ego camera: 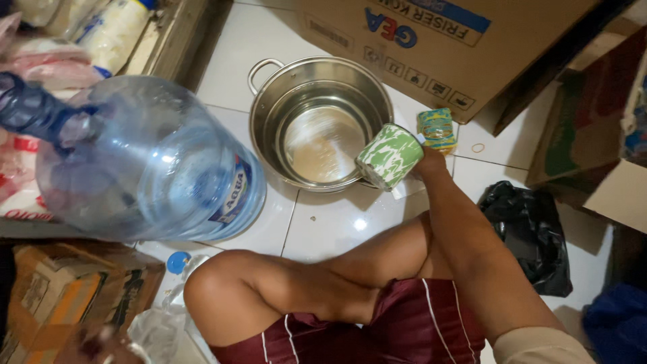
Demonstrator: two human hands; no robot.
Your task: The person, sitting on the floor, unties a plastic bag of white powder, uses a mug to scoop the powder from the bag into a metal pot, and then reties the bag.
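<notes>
Green-and-white patterned cup [389,156] is in the right hand [428,162], tipped on its side over the rim of a steel pot [269,128] sitting on the white tiled floor [337,226]. The hand is mostly hidden behind the cup, so I can't really see the fingers, but they're clearly wrapped round it. Just beside that hand there's a small yellow-and-teal packet [437,128] on the floor. Big clear water jug [148,162] lies tilted at the left, near the pot. Cardboard box [458,47] stands behind the pot, black plastic bag [526,229] off to the right. Left hand isn't in the shot, only a bent knee [222,290].
</notes>
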